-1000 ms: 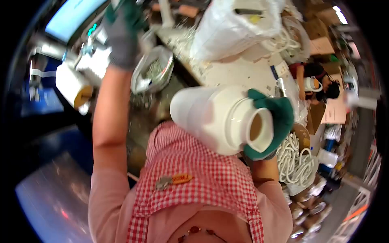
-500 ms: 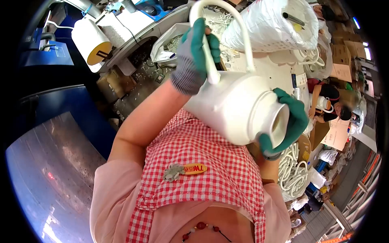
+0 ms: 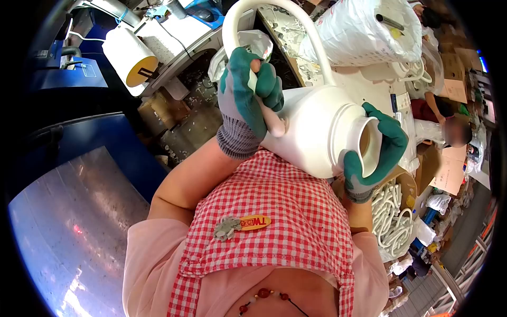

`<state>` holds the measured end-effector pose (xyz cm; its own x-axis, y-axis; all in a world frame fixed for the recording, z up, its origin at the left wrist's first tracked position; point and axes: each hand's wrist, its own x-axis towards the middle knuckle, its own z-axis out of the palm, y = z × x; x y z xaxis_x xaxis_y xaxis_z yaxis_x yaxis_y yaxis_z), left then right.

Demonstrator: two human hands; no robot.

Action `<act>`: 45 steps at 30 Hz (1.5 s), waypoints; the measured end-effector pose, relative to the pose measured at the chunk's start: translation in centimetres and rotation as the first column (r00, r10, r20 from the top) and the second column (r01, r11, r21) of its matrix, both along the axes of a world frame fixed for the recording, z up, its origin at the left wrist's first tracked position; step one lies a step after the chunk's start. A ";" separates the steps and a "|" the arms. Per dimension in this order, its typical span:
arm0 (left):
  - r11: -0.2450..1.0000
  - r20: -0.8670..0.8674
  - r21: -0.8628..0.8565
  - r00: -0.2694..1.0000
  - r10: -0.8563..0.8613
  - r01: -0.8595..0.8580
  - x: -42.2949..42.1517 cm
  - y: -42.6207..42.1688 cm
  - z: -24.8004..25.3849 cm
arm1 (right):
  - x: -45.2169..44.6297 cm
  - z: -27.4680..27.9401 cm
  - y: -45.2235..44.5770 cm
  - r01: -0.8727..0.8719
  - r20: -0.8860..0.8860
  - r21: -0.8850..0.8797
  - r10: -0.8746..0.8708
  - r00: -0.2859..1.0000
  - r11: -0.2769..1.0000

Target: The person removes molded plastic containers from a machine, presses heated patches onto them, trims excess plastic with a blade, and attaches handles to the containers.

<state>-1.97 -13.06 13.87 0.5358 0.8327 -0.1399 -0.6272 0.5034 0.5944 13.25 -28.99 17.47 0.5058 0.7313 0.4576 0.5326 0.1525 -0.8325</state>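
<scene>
- Jug [image 3: 314, 132]: white, lying on its side, held up over the apron [image 3: 264, 201]; its open neck points toward the right, and its base end is hidden behind the left hand. Whether the jug also leans on the apron cannot be told.
- Right hand [image 3: 384, 148]: gloved, clamped on the neck, thumb at the near side of the rim, fingers curled round the far side. The neck seems to offer a ready collar for keeping the jug from rolling.
- Left hand [image 3: 251, 92]: gloved, fist closed round the handle [image 3: 311, 37] low down, near the end that meets the jug. So close a grip probably gives firm control of that end; whether the end is seated or merely rests there is unclear.
- Hands: well apart, one at each holding place, so that the push of one is likely met by the other.
- Tubes [image 3: 388, 219]: white, heaped in a carton [image 3: 407, 193] beside the right forearm, presumably for easy reach.
- Worktop [image 3: 364, 90]: beyond the jug, bearing a bulky sack [image 3: 359, 42], which leaves the lap side free for holding.
</scene>
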 end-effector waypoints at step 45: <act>0.941 -0.301 0.323 0.954 0.000 0.102 -4.0 2.1 0.2 | -2.4 -0.6 2.6 -0.372 0.106 0.112 0.361 0.926 0.921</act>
